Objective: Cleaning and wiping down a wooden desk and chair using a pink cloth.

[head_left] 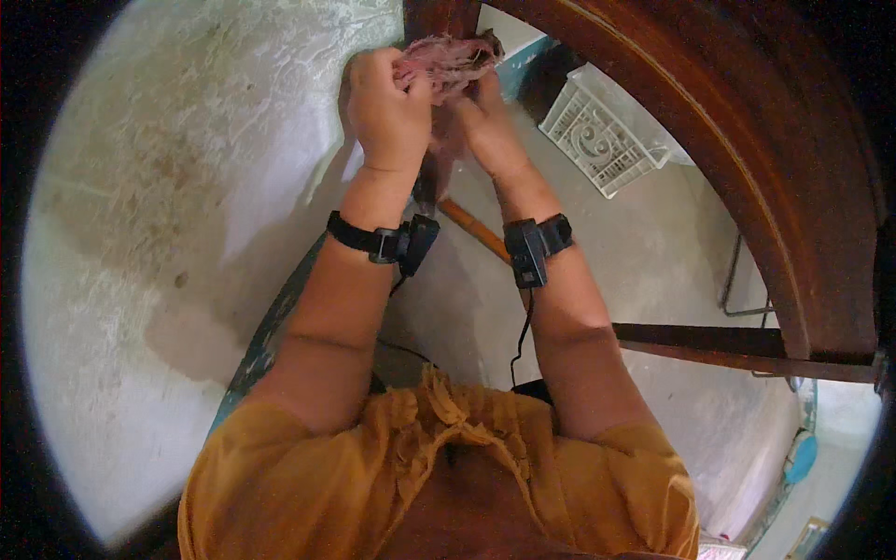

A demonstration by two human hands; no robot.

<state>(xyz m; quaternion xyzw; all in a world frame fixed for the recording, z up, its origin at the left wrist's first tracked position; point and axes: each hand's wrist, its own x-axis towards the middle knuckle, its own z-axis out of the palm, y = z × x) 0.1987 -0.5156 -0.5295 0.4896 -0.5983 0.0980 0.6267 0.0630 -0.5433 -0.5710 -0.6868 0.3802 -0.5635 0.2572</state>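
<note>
Pink cloth (443, 67) grasped between the left hand (390, 110) and the right hand (487, 131).
From my remote station I see the left hand curled around the cloth's left end; the right hand, slightly blurred, grips its right end. The bunched cloth lies at the fingertips, its long axis running crosswise from hand to hand, so neither is clearly nearer. Behind it stands a dark wooden post (441, 17); below, a brown stick (474, 229) slants down rightward. Farther right, a white crate (602, 138) sits toward the far edge of the floor (644, 224).
</note>
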